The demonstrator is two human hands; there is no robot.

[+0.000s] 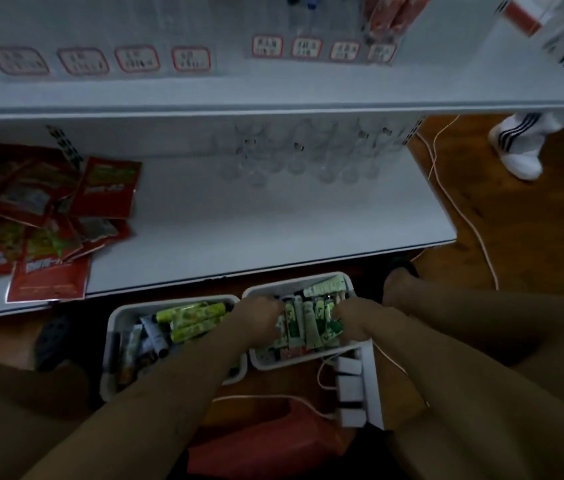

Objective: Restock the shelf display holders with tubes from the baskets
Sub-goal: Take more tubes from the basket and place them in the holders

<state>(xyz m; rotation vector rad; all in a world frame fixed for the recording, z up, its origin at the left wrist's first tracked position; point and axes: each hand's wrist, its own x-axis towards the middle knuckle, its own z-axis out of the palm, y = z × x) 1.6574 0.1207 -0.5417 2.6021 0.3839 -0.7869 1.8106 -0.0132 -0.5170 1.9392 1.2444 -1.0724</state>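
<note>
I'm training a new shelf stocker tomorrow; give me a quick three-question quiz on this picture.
1. True or false: the left hand and the right hand are both in the right basket.
2. The tubes they grip are: A) blue, B) green and white, C) black?
3. Fill in: the red packets lie on the ____ side of the lower shelf.
Key: 1 true; 2 B; 3 left.
</note>
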